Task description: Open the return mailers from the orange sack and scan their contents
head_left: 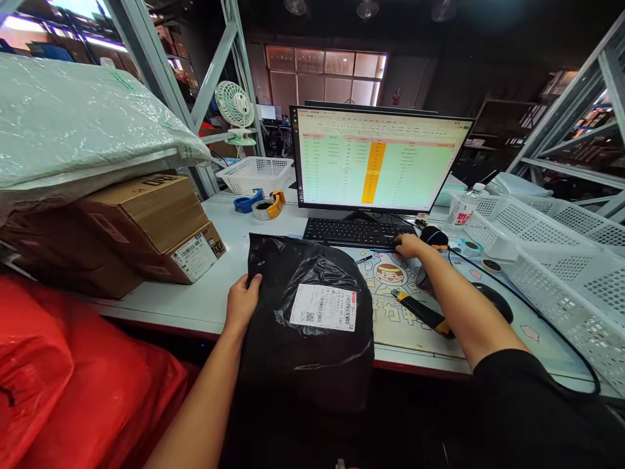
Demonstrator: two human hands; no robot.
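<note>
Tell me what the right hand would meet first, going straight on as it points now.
The keyboard, which the right hand seems to touch; beyond it, probably the monitor, though depth is unclear.

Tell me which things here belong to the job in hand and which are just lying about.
Likely in the job: black parcel, gripped by your left hand; its label; keyboard, at your right hand; lit monitor.

Seemingly just lying about: utility knife, orange tape dispenser, plastic bottle, fan.
</note>
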